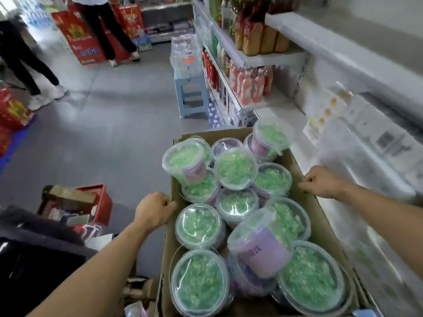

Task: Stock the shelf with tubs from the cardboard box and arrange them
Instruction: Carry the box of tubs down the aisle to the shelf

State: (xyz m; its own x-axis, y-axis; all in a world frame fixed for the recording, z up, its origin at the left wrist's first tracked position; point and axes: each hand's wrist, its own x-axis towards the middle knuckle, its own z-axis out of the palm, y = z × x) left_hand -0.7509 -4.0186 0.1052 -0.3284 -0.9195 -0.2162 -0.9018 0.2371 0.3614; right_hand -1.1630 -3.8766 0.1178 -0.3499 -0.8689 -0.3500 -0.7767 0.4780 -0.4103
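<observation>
Fingers (166, 201) of the left hand (155, 209) and right hand (320, 181) are curled over opposite walls of the cardboard box (320, 216), where the green-filled clear tubs (235, 168) are heaped, so stocking is judged not yet begun.

Left hand (153, 210), right hand (321, 182) bare; both forearms bare.

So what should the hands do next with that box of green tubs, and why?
Probably set the cardboard box down somewhere steady. The left hand and right hand both grip its side walls, so neither is free to lift out any tubs. Some of them also lie tilted on top of others and could slide if the box tips.
</observation>
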